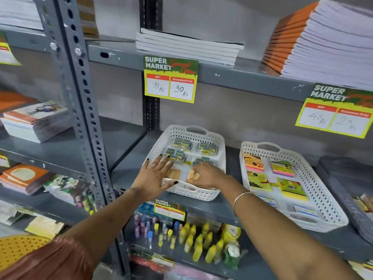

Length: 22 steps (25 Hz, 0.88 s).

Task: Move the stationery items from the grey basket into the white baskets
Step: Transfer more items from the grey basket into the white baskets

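Observation:
Two white baskets stand on the middle shelf. The left white basket (221, 141) holds several small blue-and-yellow packs (182, 144) at the back and two tan packs near the front. My left hand (156, 174) lies flat and spread over its front left rim, beside one tan pack (173, 173). My right hand (206, 174) reaches into the front of the basket, fingers on the other tan pack (192, 175). The right white basket (321, 190) holds sticky-note pads (282, 168) and cards. The grey basket (343, 190) shows at the far right edge.
Grey steel shelving with a perforated upright (80, 98) to the left. Price tags (171, 78) hang from the shelf above, which carries notebook stacks (187, 46). Glue bottles and tape (193, 239) fill the shelf below. Books (34, 120) lie on the left shelves.

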{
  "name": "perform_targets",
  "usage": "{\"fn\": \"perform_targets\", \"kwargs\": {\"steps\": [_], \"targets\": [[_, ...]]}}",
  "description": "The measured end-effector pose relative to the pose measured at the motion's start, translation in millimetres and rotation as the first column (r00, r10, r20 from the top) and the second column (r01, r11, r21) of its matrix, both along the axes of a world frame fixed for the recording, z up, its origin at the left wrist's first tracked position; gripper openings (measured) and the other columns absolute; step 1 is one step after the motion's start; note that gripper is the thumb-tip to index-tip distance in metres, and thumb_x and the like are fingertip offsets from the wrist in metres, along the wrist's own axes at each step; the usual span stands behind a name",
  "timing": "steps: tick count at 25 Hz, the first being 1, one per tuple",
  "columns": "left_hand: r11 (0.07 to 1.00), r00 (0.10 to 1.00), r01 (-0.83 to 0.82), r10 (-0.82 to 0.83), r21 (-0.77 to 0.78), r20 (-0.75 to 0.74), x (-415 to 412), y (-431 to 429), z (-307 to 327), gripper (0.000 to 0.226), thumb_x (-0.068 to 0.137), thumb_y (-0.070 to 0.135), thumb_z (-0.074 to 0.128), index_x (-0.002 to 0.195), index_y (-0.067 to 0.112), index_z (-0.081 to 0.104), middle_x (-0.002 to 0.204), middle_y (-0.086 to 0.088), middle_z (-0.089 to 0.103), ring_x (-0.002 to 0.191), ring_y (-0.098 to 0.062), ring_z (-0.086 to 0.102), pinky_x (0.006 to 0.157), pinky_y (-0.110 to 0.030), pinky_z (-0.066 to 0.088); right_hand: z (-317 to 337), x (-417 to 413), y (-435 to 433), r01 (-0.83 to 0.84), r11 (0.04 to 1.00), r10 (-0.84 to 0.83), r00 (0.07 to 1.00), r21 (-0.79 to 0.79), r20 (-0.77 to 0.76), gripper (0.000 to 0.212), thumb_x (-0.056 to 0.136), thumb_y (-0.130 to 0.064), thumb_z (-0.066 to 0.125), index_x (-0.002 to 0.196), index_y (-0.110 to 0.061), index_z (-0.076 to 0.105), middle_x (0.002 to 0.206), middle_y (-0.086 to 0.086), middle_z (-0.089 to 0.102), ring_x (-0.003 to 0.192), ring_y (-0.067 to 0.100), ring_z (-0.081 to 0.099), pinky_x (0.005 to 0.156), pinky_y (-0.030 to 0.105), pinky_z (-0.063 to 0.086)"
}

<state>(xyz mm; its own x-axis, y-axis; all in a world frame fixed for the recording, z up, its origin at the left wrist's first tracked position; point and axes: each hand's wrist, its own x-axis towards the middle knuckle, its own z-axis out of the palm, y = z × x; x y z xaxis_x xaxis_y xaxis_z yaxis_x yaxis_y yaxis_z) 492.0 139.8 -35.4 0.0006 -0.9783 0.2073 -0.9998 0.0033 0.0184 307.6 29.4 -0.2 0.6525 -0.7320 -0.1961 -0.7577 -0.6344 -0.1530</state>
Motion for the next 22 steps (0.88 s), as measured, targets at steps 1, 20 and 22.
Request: {"fn": "perform_targets", "kwargs": {"steps": [1, 20, 22], "targets": [[1.0, 1.0, -0.005, 0.005, 0.003, 0.003, -1, 0, 0, 0.11, 0.058, 0.078, -0.031, 0.147, 0.025, 0.007, 0.156, 0.002, 0.002, 0.142, -0.016, -0.006, 0.116, -0.047, 0.003, -1, -1, -1, -0.009, 1.0, 0.009, 1.0, 0.018, -0.016, 0.06, 0.084, -0.048, 0.06, 0.131, -0.013, 0.051, 0.136, 0.012, 0.053, 0.125, 0.03, 0.049, 0.101, 0.039, 0.045], [0.926, 0.933, 0.354, -0.339, -0.131, 0.12, -110, -38, 28, 0.083, 0.085, 0.069, 0.016, 0.144, 0.011, 0.02, 0.152, -0.008, 0.019, 0.141, -0.022, 0.009, 0.111, -0.041, 0.001, 49, -142, -46, 0.221, 0.946, -0.192, 0.971, -0.236, 0.138, 0.066, 0.088, -0.038, 0.059, 0.143, -0.008, 0.036, 0.142, 0.017, 0.042, 0.135, 0.033, 0.031, 0.11, 0.043, 0.036], [0.884, 0.894, 0.446, -0.433, -0.139, 0.116, -165, -54, 33, 0.083, 0.086, 0.07, 0.017, 0.144, 0.011, 0.021, 0.152, -0.009, 0.018, 0.14, -0.021, 0.008, 0.112, -0.038, -0.002, 51, -202, -55, 0.307, 0.922, -0.279, 0.95, -0.238, 0.143, 0.065, 0.09, -0.036, 0.057, 0.143, -0.008, 0.035, 0.143, 0.016, 0.039, 0.137, 0.032, 0.028, 0.11, 0.043, 0.036]]}}
